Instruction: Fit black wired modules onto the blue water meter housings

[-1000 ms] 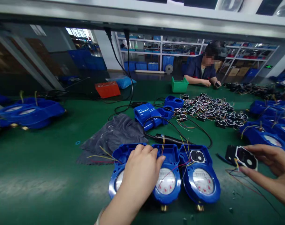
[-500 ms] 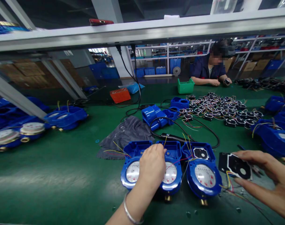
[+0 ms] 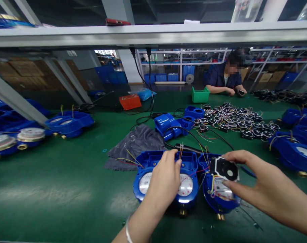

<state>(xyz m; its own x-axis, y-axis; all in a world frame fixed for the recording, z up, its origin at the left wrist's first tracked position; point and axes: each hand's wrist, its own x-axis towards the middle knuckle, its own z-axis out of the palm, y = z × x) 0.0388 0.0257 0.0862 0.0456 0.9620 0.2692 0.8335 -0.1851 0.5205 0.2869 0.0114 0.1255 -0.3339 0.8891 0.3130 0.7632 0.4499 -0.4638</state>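
Three blue meter housings with round white dials stand side by side on the green table. My left hand (image 3: 165, 175) is over the middle housing (image 3: 187, 185), its thumb and forefinger by thin wires at the upper compartment; whether it grips them is hard to see. It partly covers the left housing (image 3: 139, 185). My right hand (image 3: 251, 182) holds a black module (image 3: 226, 169) with a white edge between thumb and fingers, above the right housing (image 3: 222, 202). Coloured wires hang from the module over that dial. Yellow and red wires stick out of the housings.
Behind lie a grey cloth (image 3: 136, 145), blue covers (image 3: 168, 125), a black cable and a pile of black modules (image 3: 234, 118). A green bin (image 3: 200, 95) and a person (image 3: 222, 76) are farther back. More blue housings (image 3: 69, 125) stand at both sides.
My right hand has moved left with the black module, from beside the right housing to above it. My left hand's thumb and forefinger now show more clearly by the wires.
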